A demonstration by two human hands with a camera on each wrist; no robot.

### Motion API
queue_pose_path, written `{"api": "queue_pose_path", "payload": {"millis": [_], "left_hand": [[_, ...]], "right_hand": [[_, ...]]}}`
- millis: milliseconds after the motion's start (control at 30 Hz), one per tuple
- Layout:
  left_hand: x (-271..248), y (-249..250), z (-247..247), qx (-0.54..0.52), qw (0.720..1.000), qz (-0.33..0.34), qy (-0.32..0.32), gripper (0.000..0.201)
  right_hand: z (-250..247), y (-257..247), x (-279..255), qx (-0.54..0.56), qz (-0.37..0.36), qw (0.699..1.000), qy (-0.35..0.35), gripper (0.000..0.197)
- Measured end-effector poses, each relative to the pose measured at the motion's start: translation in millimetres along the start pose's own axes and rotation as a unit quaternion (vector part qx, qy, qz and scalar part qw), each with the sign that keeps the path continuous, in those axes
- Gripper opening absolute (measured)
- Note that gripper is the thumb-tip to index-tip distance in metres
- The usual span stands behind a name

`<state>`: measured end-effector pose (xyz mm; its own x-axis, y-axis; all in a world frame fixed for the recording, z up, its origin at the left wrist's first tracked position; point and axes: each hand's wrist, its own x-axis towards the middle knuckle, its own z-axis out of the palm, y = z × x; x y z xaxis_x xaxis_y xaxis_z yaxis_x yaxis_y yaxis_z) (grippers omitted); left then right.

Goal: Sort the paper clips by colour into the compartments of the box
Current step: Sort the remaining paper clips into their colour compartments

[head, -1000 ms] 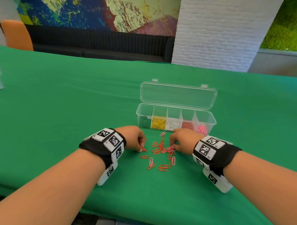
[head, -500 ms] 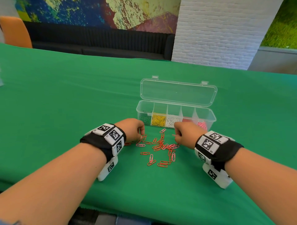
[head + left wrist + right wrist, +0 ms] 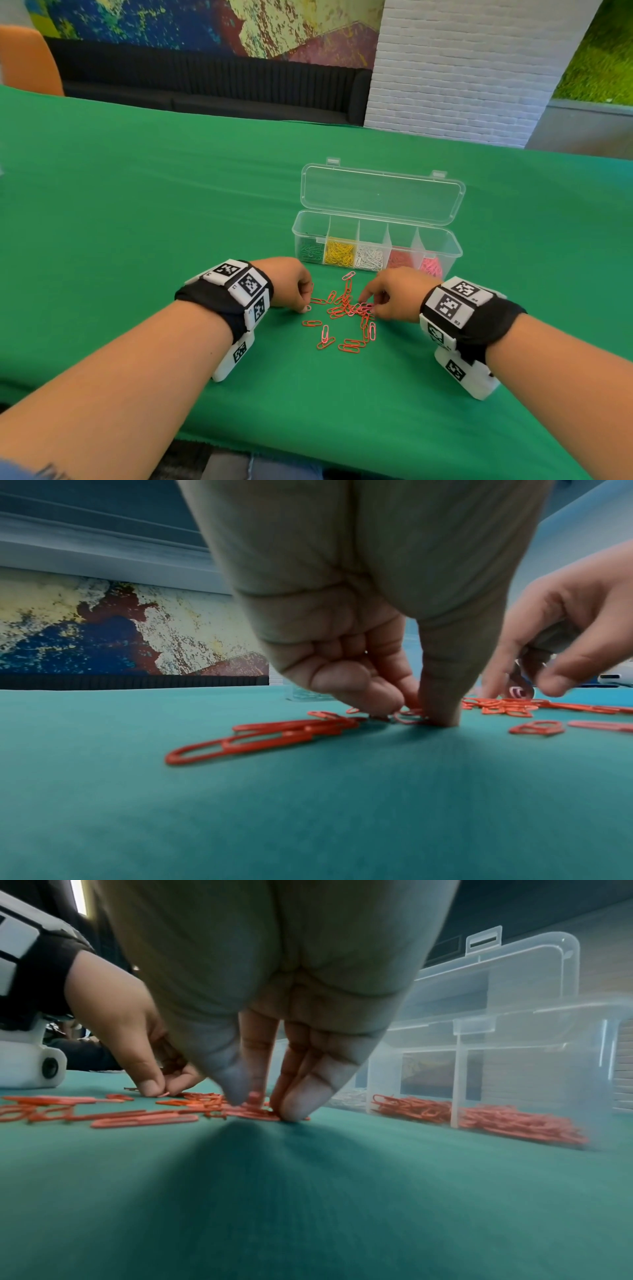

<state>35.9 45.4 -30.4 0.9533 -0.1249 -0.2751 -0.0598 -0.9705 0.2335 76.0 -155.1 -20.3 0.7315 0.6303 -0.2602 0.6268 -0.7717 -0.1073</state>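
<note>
Left hand (image 3: 291, 284) is back down on the surface at the left fringe of the clips (image 3: 346, 310); half a second ago it was raised a little nearer the box. We see its thumb and fingers curled, tips on the cloth, closing on a red clip at the pile's left edge. Whether that clip is truly pinched or only touched we cannot tell; the left wrist view blurs at the fingertips.

The loose clips, red with a few pink, lie on the green surface (image 3: 137, 205) between the two hands, just in front of the box, toward the near edge. The pile looks little altered over the last second.

Right hand (image 3: 394, 294) has also dropped, from a lifted fist onto the pile's right side. Its fingertips (image 3: 291, 1110) are bunched and pressing into the red clips, thumb closing in; a gather seems under way, though nothing has left the cloth.

Box (image 3: 455, 250) stands open beyond the pile, lid tipped back. Its compartments, left to right, hold green, yellow, white, red and pink.

Our reading: both hands have begun another pick-up. Only red and pink remain to sort, so the task is near its end.
</note>
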Motion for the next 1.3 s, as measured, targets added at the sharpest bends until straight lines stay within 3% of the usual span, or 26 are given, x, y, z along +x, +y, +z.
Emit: {"api": "queue_pose_path", "payload": {"millis": [367, 500, 633, 700, 867, 967, 1033, 1067, 1133, 1200, 1233, 1300], "left_hand": [[-0.6, 0.5, 0.6, -0.042, 0.997, 0.028, 0.052, 0.009], [-2.4, 1.1, 0.6, -0.097, 0.994, 0.022, 0.046, 0.024], [-6.7, -0.8, -7.0, -0.089, 0.996, -0.009, 0.015, 0.022], [-8.0, -0.9, -8.4, -0.144, 0.989, -0.039, -0.015, 0.026], [-13.0, 9.4, -11.2, -0.359, 0.927, -0.09, -0.058, 0.035], [-14.3, 13.1, -10.8, -0.43, 0.894, -0.106, -0.063, 0.027], [-13.8, 16.3, -8.7, -0.398, 0.907, -0.121, -0.058, 0.013], [-13.7, 17.9, -7.4, -0.351, 0.927, -0.121, -0.058, 0.007], [-12.9, 19.8, -4.9, -0.205, 0.971, -0.104, -0.064, 0.014], [-14.2, 25.2, -3.7, -0.061, 0.992, -0.086, -0.07, 0.026], [-15.3, 28.8, -2.7, -0.017, 0.994, -0.083, -0.073, 0.029], [-15.3, 37.0, 0.7, 0.026, 0.993, -0.077, -0.082, 0.038]], "right_hand": [[4.2, 0.2, 5.2, -0.078, -0.036, 0.996, 0.011, 0.023], [2.6, 6.4, 4.6, -0.022, 0.001, 0.999, 0.037, 0.025], [-3.6, 15.7, 0.4, 0.041, 0.044, 0.995, 0.081, 0.016], [-4.4, 20.8, 1.2, 0.156, 0.07, 0.982, 0.078, 0.019], [-10.3, 23.3, 1.8, 0.493, 0.123, 0.861, 0.022, 0.027], [-10.9, 26.1, -5.3, 0.64, 0.091, 0.763, 0.008, 0.027], [-9.4, 29.0, -9.2, 0.708, 0.061, 0.703, -0.006, 0.028], [-9.0, 29.2, -10.0, 0.721, 0.054, 0.691, -0.01, 0.032], [-7.0, 30.2, -8.4, 0.709, 0.063, 0.703, 0.004, 0.042], [-3.9, 30.1, -5.2, 0.655, 0.094, 0.75, 0.022, 0.041], [-1.7, 29.4, -3.9, 0.603, 0.111, 0.789, 0.023, 0.036], [0.7, 25.5, -6.3, 0.422, 0.124, 0.898, 0.011, 0.024]]}}
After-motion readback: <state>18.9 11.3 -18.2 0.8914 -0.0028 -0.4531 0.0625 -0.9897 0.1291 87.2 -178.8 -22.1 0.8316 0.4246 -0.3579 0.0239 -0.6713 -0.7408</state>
